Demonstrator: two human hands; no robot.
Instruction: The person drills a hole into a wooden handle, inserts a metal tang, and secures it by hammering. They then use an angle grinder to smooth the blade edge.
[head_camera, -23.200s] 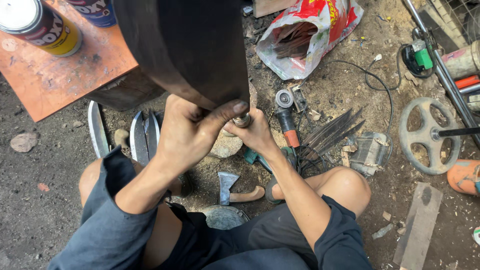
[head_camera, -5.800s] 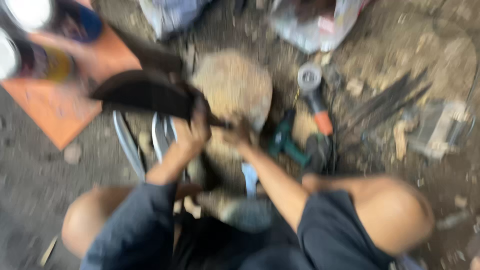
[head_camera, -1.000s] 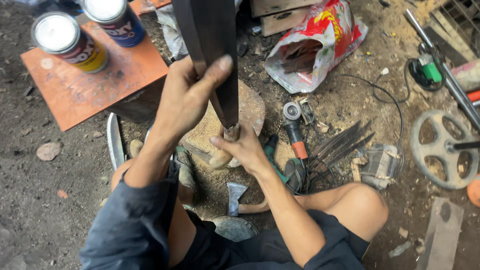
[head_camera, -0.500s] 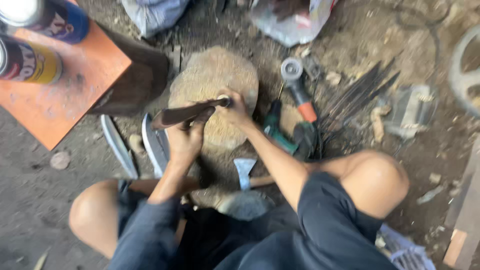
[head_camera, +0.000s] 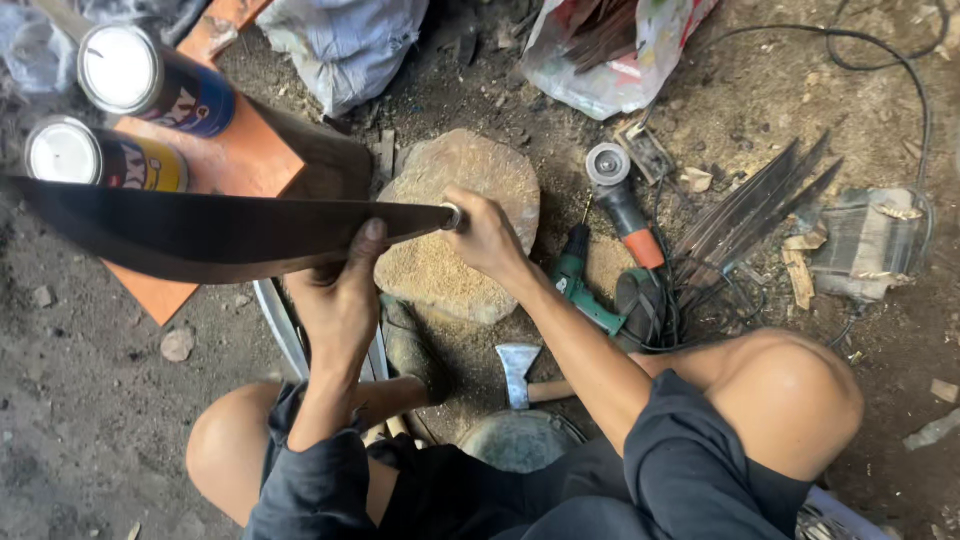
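The long dark metal blade (head_camera: 220, 235) now lies flat, lifted higher than a moment ago, above the round flat stone (head_camera: 455, 225). The left hand (head_camera: 340, 295) is wrapped around its middle. The right hand (head_camera: 485, 232) pinches its narrow end.

The dirt floor (head_camera: 90, 400) carries a flat stone (head_camera: 455, 225), a hatchet (head_camera: 525, 375), an angle grinder (head_camera: 625, 205) and 2 bags.
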